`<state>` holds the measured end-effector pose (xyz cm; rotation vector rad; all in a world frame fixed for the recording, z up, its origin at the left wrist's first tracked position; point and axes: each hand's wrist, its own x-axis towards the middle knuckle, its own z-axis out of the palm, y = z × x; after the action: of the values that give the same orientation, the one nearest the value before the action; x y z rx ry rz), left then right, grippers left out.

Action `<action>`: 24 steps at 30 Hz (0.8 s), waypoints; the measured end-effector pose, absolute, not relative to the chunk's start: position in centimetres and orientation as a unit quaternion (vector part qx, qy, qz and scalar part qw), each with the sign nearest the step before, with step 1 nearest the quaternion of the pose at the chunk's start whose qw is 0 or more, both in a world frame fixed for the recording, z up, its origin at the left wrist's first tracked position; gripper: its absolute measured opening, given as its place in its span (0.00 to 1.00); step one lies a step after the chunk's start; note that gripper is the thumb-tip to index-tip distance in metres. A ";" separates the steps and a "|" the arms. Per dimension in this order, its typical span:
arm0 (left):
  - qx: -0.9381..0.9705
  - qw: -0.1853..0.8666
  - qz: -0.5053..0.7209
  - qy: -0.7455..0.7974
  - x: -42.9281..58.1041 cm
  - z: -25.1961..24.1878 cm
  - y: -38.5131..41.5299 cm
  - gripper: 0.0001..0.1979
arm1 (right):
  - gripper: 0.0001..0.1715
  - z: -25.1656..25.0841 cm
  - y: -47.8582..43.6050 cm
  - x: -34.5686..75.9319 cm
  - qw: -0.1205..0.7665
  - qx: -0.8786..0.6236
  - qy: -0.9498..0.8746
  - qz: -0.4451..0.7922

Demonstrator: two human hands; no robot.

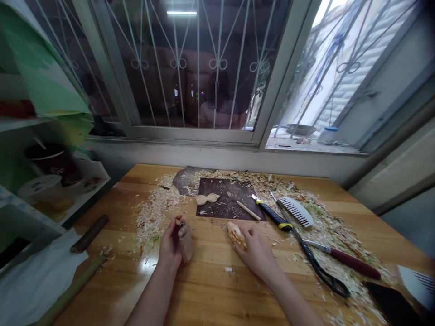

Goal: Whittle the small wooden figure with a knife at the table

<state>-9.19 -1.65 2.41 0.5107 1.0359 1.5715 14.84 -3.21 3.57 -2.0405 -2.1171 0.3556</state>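
My left hand (171,246) is closed around a blurred piece of pale wood (186,246), above the wooden table. A thin light piece sticks out past its fingertips, too blurred to name. Near the middle of the table, my right hand (256,253) grips a carved wooden piece (237,235) with a rough, notched surface. Beyond both hands lies a dark mat (234,188), with a pale waisted wood carving (208,199) and a slim wooden stick (248,211) on it. A black and yellow utility knife (273,216) touches the mat's right side.
Wood shavings (151,208) ring the mat. At right lie a white comb (295,211), a long black-handled tool (316,262), a maroon-handled tool (355,262) and a dark flat object (390,303). A dark stick (89,233) is at left; a barred window stands behind.
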 end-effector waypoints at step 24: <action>0.046 0.781 0.541 0.309 -7.0 2.8 -2.2 0.09 | 0.20 0.9 -5.1 4.5 0.427 -0.442 -0.542 0.573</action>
<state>-7.00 -2.20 2.83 0.0993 0.6678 1.1676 4.51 -5.13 0.94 -1.1029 -1.3532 1.4324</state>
